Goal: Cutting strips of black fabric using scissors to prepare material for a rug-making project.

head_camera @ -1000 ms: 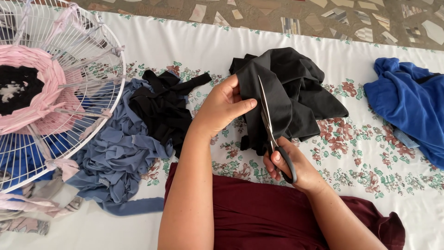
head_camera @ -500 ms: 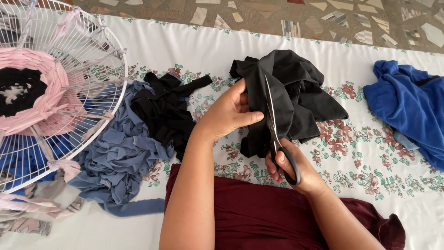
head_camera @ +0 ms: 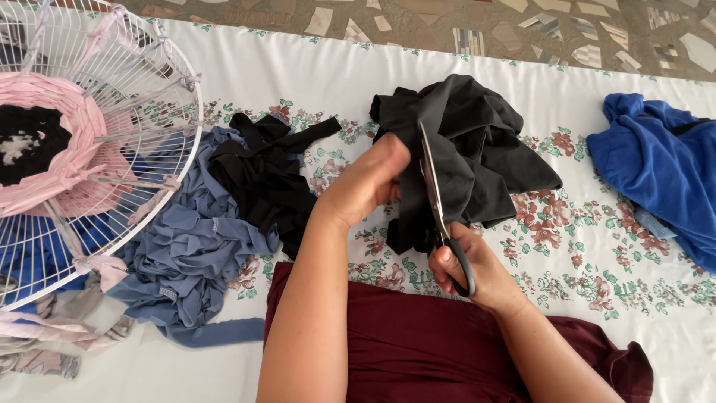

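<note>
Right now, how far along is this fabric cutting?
Done: a heap of black strips and grey-blue strips lies cut on the floral sheet, and pink strips are woven into the white wire frame. In hand: the left hand holds the black garment while the right hand runs the scissors up it. Left: most of that garment, and the blue garment looks uncut.

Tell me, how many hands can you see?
2. The left hand grips the black cloth at the middle of the picture. The right hand is just below, holding the scissors that cut into that cloth. No other hands show.
</note>
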